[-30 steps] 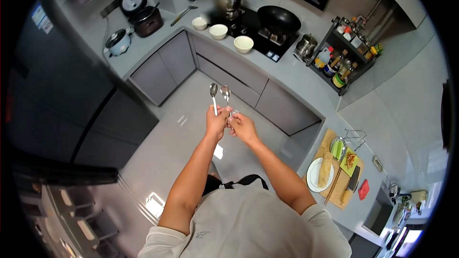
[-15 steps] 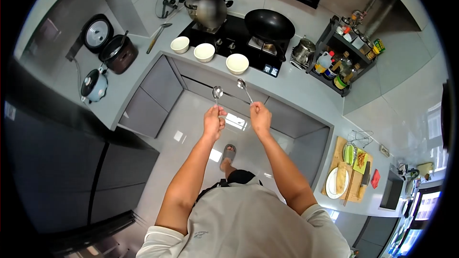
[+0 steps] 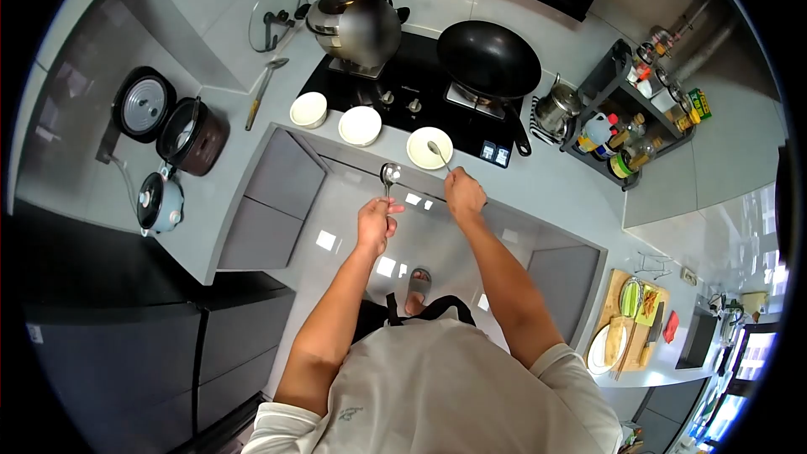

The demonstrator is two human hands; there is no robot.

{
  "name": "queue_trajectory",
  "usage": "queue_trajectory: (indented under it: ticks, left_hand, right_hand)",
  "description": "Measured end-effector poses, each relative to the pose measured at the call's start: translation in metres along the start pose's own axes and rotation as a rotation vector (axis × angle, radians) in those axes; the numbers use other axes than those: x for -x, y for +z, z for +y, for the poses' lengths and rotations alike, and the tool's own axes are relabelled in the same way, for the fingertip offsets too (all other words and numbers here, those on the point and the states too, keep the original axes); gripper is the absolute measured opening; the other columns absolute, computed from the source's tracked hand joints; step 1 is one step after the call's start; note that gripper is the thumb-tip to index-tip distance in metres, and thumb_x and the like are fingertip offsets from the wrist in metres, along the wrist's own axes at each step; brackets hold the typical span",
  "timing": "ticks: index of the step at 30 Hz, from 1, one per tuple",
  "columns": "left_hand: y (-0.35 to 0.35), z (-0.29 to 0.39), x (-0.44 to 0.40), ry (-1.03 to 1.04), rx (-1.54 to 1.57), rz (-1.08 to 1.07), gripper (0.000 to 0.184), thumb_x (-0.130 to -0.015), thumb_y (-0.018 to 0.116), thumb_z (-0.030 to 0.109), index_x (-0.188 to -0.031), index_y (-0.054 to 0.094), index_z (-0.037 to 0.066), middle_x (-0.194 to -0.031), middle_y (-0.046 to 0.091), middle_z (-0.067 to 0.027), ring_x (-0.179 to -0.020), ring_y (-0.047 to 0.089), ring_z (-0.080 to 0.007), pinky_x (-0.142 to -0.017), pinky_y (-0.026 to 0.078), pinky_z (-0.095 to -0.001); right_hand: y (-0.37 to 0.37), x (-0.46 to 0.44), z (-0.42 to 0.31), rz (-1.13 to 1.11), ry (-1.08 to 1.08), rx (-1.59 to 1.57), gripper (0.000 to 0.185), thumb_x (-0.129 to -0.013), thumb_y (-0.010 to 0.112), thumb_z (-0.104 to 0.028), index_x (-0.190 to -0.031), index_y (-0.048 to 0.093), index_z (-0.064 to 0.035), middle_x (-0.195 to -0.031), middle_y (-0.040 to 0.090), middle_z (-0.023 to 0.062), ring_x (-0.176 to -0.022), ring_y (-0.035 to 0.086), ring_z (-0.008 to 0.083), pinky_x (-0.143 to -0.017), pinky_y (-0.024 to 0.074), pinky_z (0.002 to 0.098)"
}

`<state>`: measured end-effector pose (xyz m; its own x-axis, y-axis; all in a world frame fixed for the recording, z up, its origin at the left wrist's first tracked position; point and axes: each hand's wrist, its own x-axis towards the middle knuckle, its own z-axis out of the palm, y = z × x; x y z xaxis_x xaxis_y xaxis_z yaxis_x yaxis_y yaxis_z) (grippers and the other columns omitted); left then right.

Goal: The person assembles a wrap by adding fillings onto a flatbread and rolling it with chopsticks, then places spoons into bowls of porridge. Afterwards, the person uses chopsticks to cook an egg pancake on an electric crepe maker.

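My left hand [image 3: 377,224] is closed on the handle of a metal spoon [image 3: 389,175], held bowl-up in front of the counter edge. In my right hand [image 3: 465,193] is another metal spoon [image 3: 435,150], whose bowl end is over the right white bowl [image 3: 429,138]; whether it touches the bowl I cannot tell. Two more white bowls, a middle one [image 3: 360,126] and a left one [image 3: 308,109], stand in a row along the counter's front, before the black stove.
A steel pot [image 3: 336,29] and a black wok [image 3: 489,59] sit on the stove [image 3: 403,84]. Left are an open rice cooker [image 3: 192,136] and a blue pot [image 3: 161,202]. At right stand a kettle [image 3: 558,109], a bottle rack [image 3: 626,118] and a cutting board [image 3: 618,286].
The two spoons have moved apart, one in each hand. My right hand has reached forward, bringing its spoon over the right bowl. The view has come closer to the stove.
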<state>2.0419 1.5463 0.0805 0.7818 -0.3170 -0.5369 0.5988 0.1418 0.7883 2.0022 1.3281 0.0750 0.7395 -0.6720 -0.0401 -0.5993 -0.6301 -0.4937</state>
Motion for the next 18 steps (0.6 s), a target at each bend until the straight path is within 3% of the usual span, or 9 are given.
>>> queue_trajectory:
  ticks: [4, 7, 13, 14, 17, 18]
  left_hand:
    - [-0.008, 0.011, -0.016, -0.024, -0.017, -0.012, 0.021, -0.104, 0.046, 0.015, -0.115, 0.054, -0.001, -0.100, 0.071, -0.0205, -0.045, 0.045, -0.0114, -0.038, 0.029, -0.0257]
    - [-0.013, 0.026, -0.028, -0.043, -0.024, -0.049, 0.019, -0.103, 0.046, 0.014, -0.115, 0.054, 0.001, -0.100, 0.071, -0.0208, -0.046, 0.047, -0.0118, -0.038, 0.030, -0.0261]
    - [-0.026, 0.042, -0.049, -0.017, 0.007, -0.126, 0.014, -0.105, 0.049, 0.015, -0.114, 0.052, 0.005, -0.100, 0.070, -0.0186, -0.049, 0.049, -0.0127, -0.040, 0.032, -0.0248]
    - [-0.028, 0.043, -0.053, -0.010, 0.011, -0.140, 0.014, -0.105, 0.050, 0.017, -0.114, 0.052, 0.006, -0.101, 0.070, -0.0183, -0.050, 0.050, -0.0129, -0.040, 0.033, -0.0248]
    - [-0.033, 0.044, -0.066, 0.058, 0.040, -0.178, 0.018, -0.108, 0.053, 0.025, -0.109, 0.053, 0.007, -0.094, 0.070, -0.0138, -0.050, 0.053, -0.0116, -0.038, 0.034, -0.0254]
    - [-0.034, 0.048, -0.068, 0.050, 0.045, -0.171, 0.019, -0.108, 0.053, 0.026, -0.108, 0.052, 0.007, -0.090, 0.068, -0.0119, -0.050, 0.053, -0.0116, -0.038, 0.034, -0.0255]
  right_hand:
    - [0.015, -0.017, 0.002, -0.032, 0.018, 0.067, 0.028, -0.098, 0.056, -0.036, -0.104, 0.069, -0.0117, -0.094, 0.076, 0.0184, -0.088, 0.073, 0.0429, -0.081, 0.0573, 0.0530]
    - [0.015, -0.023, -0.005, -0.098, 0.096, 0.055, 0.028, -0.096, 0.062, -0.036, -0.108, 0.069, -0.0120, -0.100, 0.075, 0.0163, -0.096, 0.071, 0.0399, -0.084, 0.0573, 0.0509]
    - [0.010, -0.012, -0.034, 0.507, -0.239, 0.003, 0.027, -0.089, 0.076, -0.029, -0.107, 0.069, -0.0111, -0.110, 0.063, 0.0098, -0.108, 0.059, 0.0321, -0.083, 0.0540, 0.0468]
    - [0.010, -0.007, -0.044, 0.525, -0.334, -0.088, 0.026, -0.091, 0.074, -0.028, -0.107, 0.069, -0.0087, -0.102, 0.068, 0.0104, -0.095, 0.065, 0.0299, -0.076, 0.0537, 0.0430]
    - [0.034, 0.016, -0.082, -0.066, -0.170, -0.402, 0.029, -0.092, 0.075, -0.023, -0.115, 0.067, -0.0073, -0.085, 0.068, 0.0054, -0.074, 0.063, 0.0209, -0.064, 0.0507, 0.0358]
    - [0.055, 0.024, -0.089, -0.159, -0.142, -0.535, 0.030, -0.095, 0.072, -0.025, -0.118, 0.066, -0.0079, -0.079, 0.066, 0.0024, -0.067, 0.059, 0.0165, -0.062, 0.0488, 0.0327]
